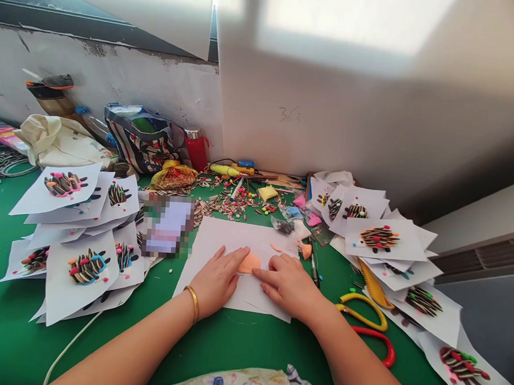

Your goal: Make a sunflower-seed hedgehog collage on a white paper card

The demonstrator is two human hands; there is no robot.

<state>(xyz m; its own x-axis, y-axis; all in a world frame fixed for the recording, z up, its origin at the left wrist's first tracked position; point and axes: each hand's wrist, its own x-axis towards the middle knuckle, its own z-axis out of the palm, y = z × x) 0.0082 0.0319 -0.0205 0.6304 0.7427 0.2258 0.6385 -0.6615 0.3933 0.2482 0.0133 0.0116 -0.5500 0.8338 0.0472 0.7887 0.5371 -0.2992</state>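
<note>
A flattened half-round of peach-orange modelling clay (249, 264) lies on a white sheet of paper (219, 234) in front of me. My left hand (217, 276) rests over the clay's left side, fingers stretched out and touching it. From the right, my right hand (290, 281) touches the lower right edge with an extended index finger; its other fingers are bent loosely, and it grips nothing. A small strip of orange clay (275, 247) lies on the sheet, and a larger orange lump (304, 250) sits by its right edge.
Paper cards with seed-and-clay hedgehogs are stacked at left (80, 298) and right (383, 264). Loose striped seeds (221, 205) and clay packets (267, 193) lie behind the sheet. Scissors (375, 322) lie by my right forearm. A red bottle (196, 151) stands behind; a blurred screen (168, 228) lies left.
</note>
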